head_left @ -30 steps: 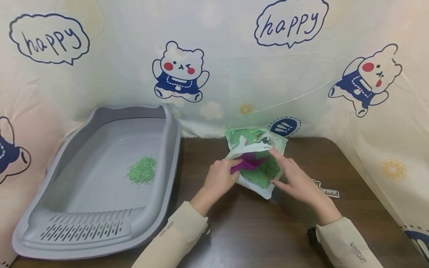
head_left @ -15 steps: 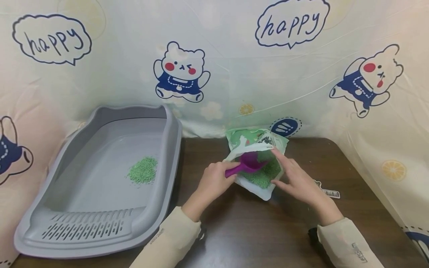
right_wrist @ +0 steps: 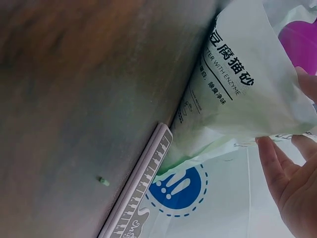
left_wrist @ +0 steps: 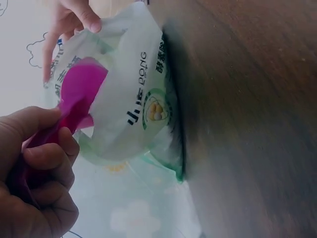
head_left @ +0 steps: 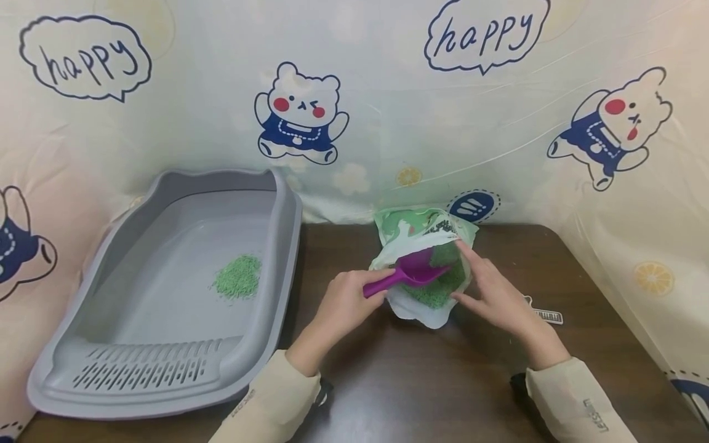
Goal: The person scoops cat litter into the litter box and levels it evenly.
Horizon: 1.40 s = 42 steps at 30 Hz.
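Note:
In the head view, my left hand grips the handle of a purple scoop. The scoop's bowl is inside the mouth of a green-and-white bag of cat litter; how much litter the bowl carries cannot be told. Green pellets show in the bag. My right hand holds the bag's right side between thumb and fingers, and the mouth gapes wide. The left wrist view shows curled fingers around the handle. In the right wrist view, fingertips press the bag's outer side.
On the left stands a large grey litter box with a small heap of green pellets on its floor. A flat item with a piano-key pattern lies right of the bag. One loose pellet lies on the brown table.
My left hand has drawn back to the left, and more of the purple scoop shows above the litter. The right hand stays at the bag's side, shifted only slightly.

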Each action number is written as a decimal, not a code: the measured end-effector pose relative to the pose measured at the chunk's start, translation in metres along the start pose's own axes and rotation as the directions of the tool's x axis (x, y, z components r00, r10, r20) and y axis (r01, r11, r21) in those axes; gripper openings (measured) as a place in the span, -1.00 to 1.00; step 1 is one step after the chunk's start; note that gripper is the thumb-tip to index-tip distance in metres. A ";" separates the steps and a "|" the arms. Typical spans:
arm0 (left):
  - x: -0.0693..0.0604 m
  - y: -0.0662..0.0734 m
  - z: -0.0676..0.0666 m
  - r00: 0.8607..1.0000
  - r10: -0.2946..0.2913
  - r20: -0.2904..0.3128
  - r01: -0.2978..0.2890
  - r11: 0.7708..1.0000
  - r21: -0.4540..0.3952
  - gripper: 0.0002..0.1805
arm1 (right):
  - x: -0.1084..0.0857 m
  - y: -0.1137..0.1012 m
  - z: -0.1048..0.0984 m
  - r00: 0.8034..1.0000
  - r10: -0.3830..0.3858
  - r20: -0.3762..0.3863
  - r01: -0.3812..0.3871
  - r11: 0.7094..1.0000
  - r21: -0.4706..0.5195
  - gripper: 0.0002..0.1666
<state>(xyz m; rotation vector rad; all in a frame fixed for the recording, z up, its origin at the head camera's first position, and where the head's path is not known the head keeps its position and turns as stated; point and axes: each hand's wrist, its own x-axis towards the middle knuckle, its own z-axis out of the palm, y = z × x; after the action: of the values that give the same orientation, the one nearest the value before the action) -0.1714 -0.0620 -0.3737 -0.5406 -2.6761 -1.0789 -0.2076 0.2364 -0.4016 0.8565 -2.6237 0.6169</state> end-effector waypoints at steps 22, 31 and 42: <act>-0.018 -0.004 -0.020 1.000 0.011 -0.007 -0.012 0.999 -0.040 -0.57 | 0.003 -0.001 0.001 0.999 0.029 0.018 -0.029 1.000 0.004 0.26; -0.024 0.000 -0.028 0.999 0.046 -0.001 -0.046 0.999 -0.026 -0.56 | 0.003 -0.001 0.001 1.000 0.027 0.014 -0.027 1.000 0.012 0.26; -0.032 0.006 -0.039 0.996 0.075 0.042 -0.071 0.994 -0.089 -0.55 | 0.001 0.002 -0.004 0.999 0.035 0.038 -0.037 0.998 0.055 0.28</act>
<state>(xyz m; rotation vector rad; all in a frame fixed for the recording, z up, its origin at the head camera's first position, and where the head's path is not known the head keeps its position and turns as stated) -0.1377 -0.0936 -0.3521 -0.6807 -2.6351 -1.1810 -0.2089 0.2390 -0.3984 0.8471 -2.6721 0.6934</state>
